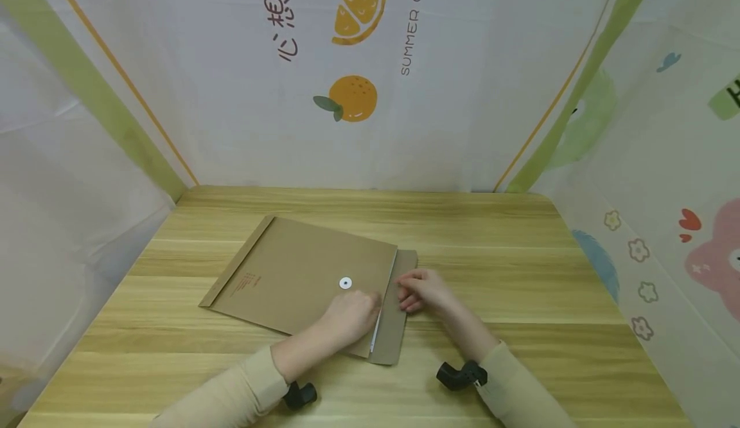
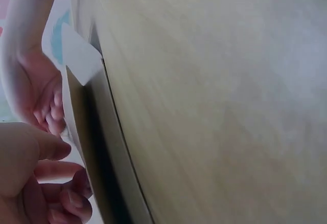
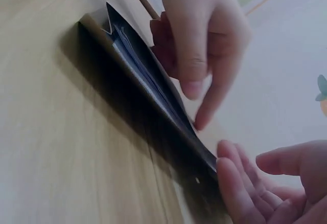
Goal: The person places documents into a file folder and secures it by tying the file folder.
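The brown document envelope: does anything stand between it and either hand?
Nothing visible does. The left hand is over the brown document envelope near its mouth, and the right hand is at its flap; no other object shows between them and it. Whether every fingertip makes contact, I cannot tell.

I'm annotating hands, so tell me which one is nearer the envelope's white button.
The left hand: in the head view it sits just below the white button on the brown envelope. The right hand is farther off, by the flap.
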Motion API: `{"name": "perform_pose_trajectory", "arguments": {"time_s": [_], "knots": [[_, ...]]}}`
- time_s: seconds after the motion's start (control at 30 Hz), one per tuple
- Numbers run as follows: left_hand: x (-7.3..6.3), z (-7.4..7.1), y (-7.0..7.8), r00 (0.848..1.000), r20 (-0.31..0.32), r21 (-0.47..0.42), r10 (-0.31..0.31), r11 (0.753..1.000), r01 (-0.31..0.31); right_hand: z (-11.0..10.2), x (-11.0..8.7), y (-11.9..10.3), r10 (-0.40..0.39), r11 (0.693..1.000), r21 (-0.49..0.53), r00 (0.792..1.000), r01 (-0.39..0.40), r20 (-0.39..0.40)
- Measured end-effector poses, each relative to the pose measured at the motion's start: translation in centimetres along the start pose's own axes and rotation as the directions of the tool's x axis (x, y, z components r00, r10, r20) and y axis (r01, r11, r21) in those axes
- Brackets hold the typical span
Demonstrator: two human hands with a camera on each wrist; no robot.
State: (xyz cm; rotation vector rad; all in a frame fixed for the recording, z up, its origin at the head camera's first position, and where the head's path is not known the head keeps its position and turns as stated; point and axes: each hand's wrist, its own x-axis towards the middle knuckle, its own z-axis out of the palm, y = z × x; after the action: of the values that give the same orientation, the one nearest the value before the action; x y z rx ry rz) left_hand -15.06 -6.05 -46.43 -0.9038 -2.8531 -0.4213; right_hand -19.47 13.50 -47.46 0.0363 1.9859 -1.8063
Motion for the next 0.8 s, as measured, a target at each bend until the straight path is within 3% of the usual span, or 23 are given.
{"name": "perform_pose_trajectory", "arguments": {"time_s": [0.2,0.33,0.6,0.8], "knots": [[0.0,-0.1,-1.1,0.998,0.033,-0.022,0.050,0.999,-0.050,-0.6,-1.0,0.3,0.008,1.000,0.030,0.990,-0.004,-0.137],[0.3,-0.9,-2.2,0.994,0.070,-0.067,0.082,0.995,-0.077,-0.9,-1.8,1.0,0.013,0.997,0.073,0.985,-0.001,-0.174],[2.1,-3.9,-6.0,0.992,0.125,-0.153,0.024,0.988,-0.005,-1.3,-3.7,2.4,0.010,0.993,0.116,0.980,0.014,-0.200],[3.6,-5.3,-8.8,0.990,0.142,-0.170,-0.026,0.984,0.051,-1.2,-4.8,2.6,0.028,0.997,0.081,0.986,-0.014,-0.163]]}}
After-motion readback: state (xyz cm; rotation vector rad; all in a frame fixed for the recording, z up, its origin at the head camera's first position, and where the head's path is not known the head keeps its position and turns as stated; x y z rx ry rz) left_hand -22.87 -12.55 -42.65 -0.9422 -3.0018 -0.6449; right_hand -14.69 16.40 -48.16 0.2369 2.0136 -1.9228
